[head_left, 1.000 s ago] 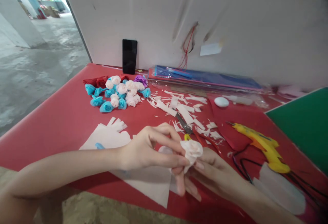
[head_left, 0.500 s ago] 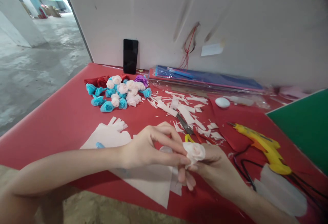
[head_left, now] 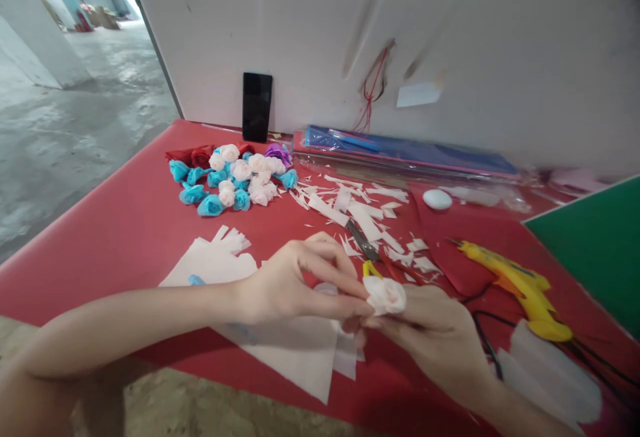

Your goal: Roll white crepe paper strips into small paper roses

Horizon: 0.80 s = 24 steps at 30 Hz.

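A small pale pink paper rose (head_left: pixel 385 294) is held between both my hands above the red table (head_left: pixel 125 230). My left hand (head_left: pixel 295 283) pinches its left side with thumb and fingertips. My right hand (head_left: pixel 430 330) is curled round its base from below and the right. White paper sheets (head_left: pixel 280 343) lie under my hands. Scissors (head_left: pixel 363 247) with a yellow handle lie just beyond the rose among white paper scraps (head_left: pixel 350 207).
A heap of blue, white, red and purple paper roses (head_left: pixel 230 177) lies at the back left. A black phone (head_left: pixel 257 107) leans on the wall. Packed coloured paper (head_left: pixel 405 150) lies along the wall. A yellow glue gun (head_left: pixel 515 283) and green sheet (head_left: pixel 595 243) sit right.
My right hand has turned over and closed round the rose's base; its fingers no longer hang spread below. The rose has shifted slightly right and tilted.
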{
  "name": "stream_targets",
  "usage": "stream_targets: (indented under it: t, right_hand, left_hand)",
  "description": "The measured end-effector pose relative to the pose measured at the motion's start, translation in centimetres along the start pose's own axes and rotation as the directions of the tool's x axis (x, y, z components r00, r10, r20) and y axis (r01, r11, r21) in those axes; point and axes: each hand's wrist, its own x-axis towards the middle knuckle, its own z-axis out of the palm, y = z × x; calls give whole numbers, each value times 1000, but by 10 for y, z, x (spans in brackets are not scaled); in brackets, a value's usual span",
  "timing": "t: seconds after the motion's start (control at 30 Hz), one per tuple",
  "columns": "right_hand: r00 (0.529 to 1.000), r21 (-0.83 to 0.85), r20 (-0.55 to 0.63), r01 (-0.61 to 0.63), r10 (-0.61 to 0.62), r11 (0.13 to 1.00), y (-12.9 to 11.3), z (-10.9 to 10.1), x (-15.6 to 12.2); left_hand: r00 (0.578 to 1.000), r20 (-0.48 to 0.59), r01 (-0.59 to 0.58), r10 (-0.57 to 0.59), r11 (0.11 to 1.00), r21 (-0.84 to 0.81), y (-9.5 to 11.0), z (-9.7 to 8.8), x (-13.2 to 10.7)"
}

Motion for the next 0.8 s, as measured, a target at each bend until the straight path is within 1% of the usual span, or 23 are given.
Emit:
stream_targets:
  t: [0.17, 0.27, 0.37, 0.4, 0.43, 0.47, 0.5, 0.53, 0.57, 0.6, 0.63, 0.67, 0.7, 0.73, 0.8]
  right_hand:
    - [997, -178, -57, -61, 52, 982, -7, 5, 3]
    - [996, -248, -90, -16, -6, 969, -12, 7, 4]
    - [990, -298, -127, 20, -61, 954, -13, 6, 3]
    - [988, -309, -143, 10, -57, 951, -13, 4, 3]
    - [988, -311, -152, -24, -25, 950, -13, 2, 4]
    - [988, -301, -149, -74, 30, 951, -12, 0, 5]
    - [987, -273, -118, -139, 111, 952, -11, -3, 6]
    - [974, -223, -50, -226, 220, 948, -8, -5, 8]
    - [938, -163, 60, -327, 340, 931, -5, -7, 9]
    - [882, -111, 178, -422, 436, 900, -1, -8, 10]
    - [794, -68, 318, -527, 519, 847, 3, -9, 11]
    - [750, -45, 385, -566, 538, 823, 8, -9, 11]
    - [716, -29, 436, -594, 545, 804, 13, -8, 11]
    - [701, -14, 467, -604, 540, 797, 18, -7, 11]
    - [697, 9, 493, -603, 521, 798, 24, -5, 11]
  left_hand:
    - [999, -39, -28, 34, 991, 131, -4, -1, 0]
    - [998, -36, -40, 47, 982, 185, -4, -1, -1]
    - [999, 32, -45, 39, 979, 200, -1, -5, 3]
    - [997, 74, -39, 21, 966, 257, -1, -8, 5]
    - [993, 115, -32, -8, 938, 345, 0, -12, 8]
    - [988, 147, -23, -55, 875, 483, -1, -17, 10]
    - [970, 205, -34, -128, 769, 639, -2, -21, 12]
    - [953, 247, -40, -177, 732, 680, -4, -26, 13]
    - [937, 276, -44, -212, 715, 698, -7, -30, 13]
    - [923, 295, -46, -249, 687, 725, -10, -33, 12]
    - [910, 304, -43, -283, 663, 747, -14, -36, 11]
    - [899, 310, -44, -310, 640, 767, -17, -37, 9]
    - [891, 311, -46, -330, 617, 786, -20, -37, 8]
    - [886, 312, -50, -344, 597, 800, -22, -36, 7]
    - [876, 319, -61, -361, 575, 816, -25, -34, 5]
